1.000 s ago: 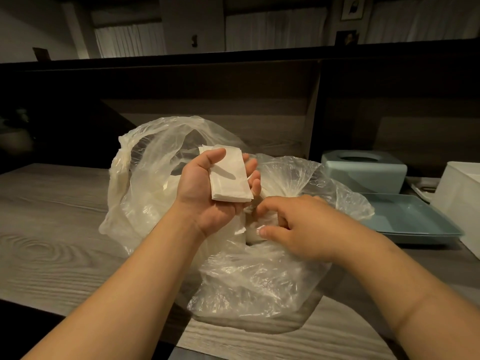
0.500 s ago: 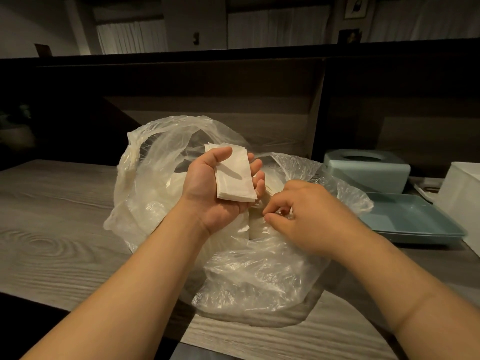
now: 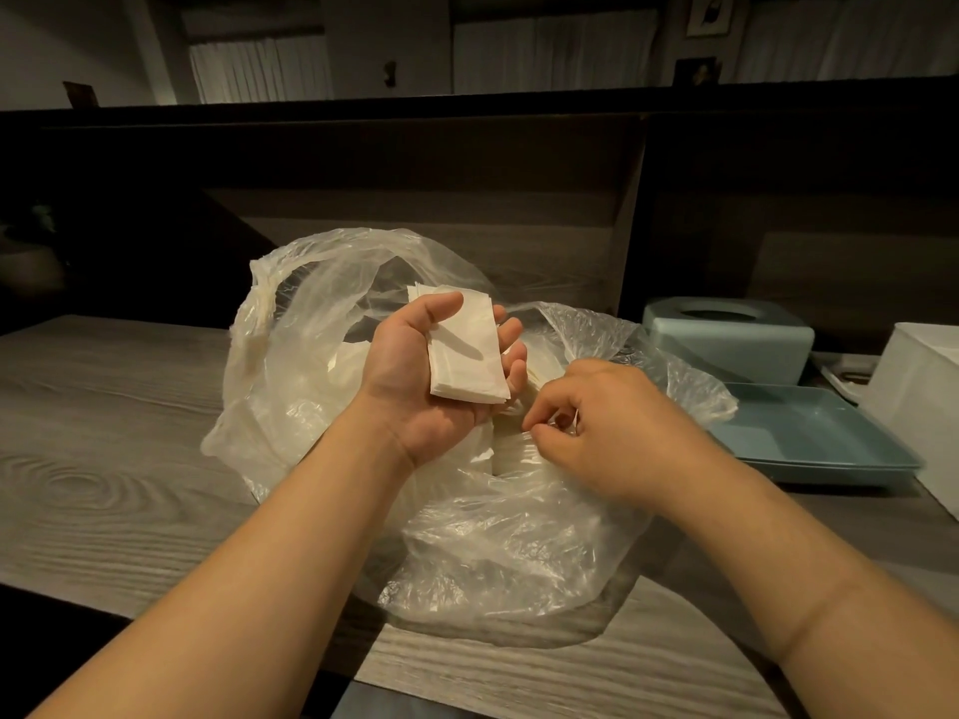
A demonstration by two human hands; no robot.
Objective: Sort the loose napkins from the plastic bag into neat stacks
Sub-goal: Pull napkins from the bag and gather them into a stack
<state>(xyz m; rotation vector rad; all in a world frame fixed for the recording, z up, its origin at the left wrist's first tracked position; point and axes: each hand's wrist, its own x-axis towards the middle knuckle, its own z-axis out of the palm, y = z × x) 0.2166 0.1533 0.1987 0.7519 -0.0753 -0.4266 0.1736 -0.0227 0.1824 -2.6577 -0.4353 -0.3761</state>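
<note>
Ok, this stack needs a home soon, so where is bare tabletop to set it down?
Bare wood table lies left of the plastic bag, out to the table's edge. The right is crowded: a blue tray, a blue tissue box and a white container sit close together.

Left hand (image 3: 415, 386) cradling folded napkins (image 3: 464, 350); right hand (image 3: 607, 433) fingers pinched inside plastic bag (image 3: 498, 552) on table (image 3: 104, 459).
</note>
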